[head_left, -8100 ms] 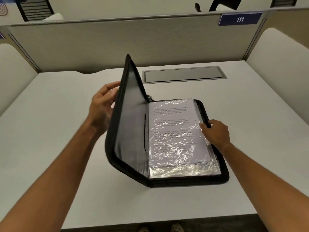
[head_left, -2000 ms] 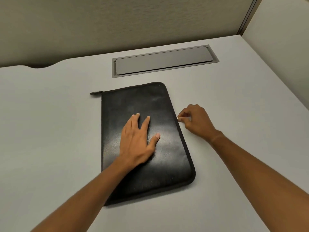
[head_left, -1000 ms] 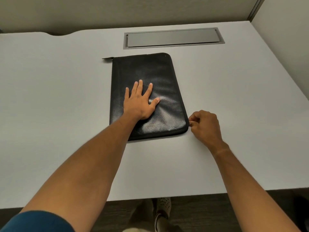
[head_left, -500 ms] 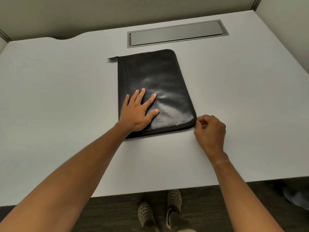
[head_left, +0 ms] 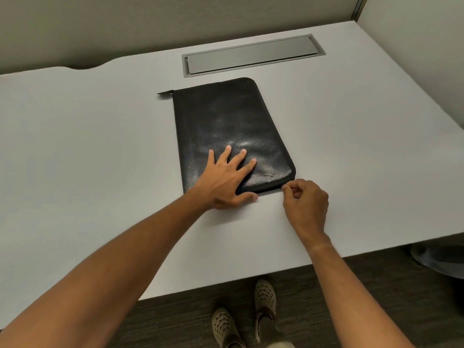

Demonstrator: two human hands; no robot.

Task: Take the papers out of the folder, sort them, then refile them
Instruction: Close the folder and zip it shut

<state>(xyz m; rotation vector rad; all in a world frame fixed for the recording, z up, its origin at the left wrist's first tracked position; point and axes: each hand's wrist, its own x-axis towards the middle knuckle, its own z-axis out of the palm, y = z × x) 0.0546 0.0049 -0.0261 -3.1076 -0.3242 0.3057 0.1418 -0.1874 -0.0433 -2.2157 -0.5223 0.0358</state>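
Folder point(head_left: 231, 131) lying closed on desk point(head_left: 88, 151). Left hand point(head_left: 227, 178) pressing flat on near end, fingers spread. Right hand point(head_left: 305, 203) pinching at near right corner; zipper pull itself too small to tell.

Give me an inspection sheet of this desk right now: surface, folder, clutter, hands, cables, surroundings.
Surface: white desk, grey hatch at the back.
Job's things: black folder closed, lying flat; papers not visible.
Clutter: nothing seen.
Hands: left hand flat on the folder; right hand pinching at its near right corner, zip pull not discernible.
Cables: nothing seen.
Surroundings: partition wall behind, dark floor and the person's shoes below.
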